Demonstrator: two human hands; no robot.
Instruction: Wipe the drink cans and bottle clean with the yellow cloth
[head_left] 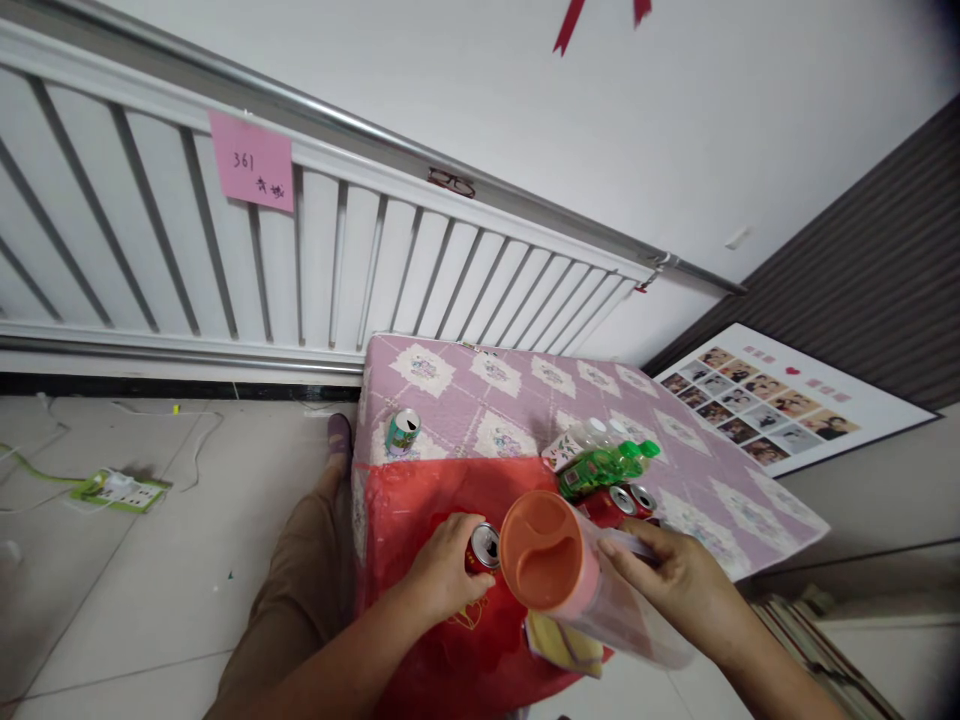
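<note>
Red can [484,548] at the red cloth on the table, top facing up with a dark opening in it. Left hand [446,570] clamped on it, thumb one side, fingers the other. Clear plastic pitcher [626,605] just right of the can, orange lid [541,550] toward the camera; can't tell if lid and can touch. Right hand [679,575] wrapped around the pitcher's handle.

Surface: table with purple patterned tablecloth [525,400], white flower patches, red cloth [409,500] spread over the near part. Table stands against a white radiator [322,260], metal pipe [330,112] running above. Pale tiled floor [187,590] to the left. Grey ribbed panel [840,230] on the right side, photo board [795,400] at its foot.

Other stuff: teal can [403,433] alone near the table's left edge. Behind the pitcher, a cluster: white leaf-print bottle [564,450], green bottles [600,468], two more red cans [604,508], the latter partly blocked by pitcher and right hand. Yellow cloth [566,645] partly under the pitcher in view. Pink note [251,165] on radiator, glasses [451,182] along its top. Green-edged power strip [120,492] with cables on floor. Wearer's leg [300,560] beside the table.
</note>
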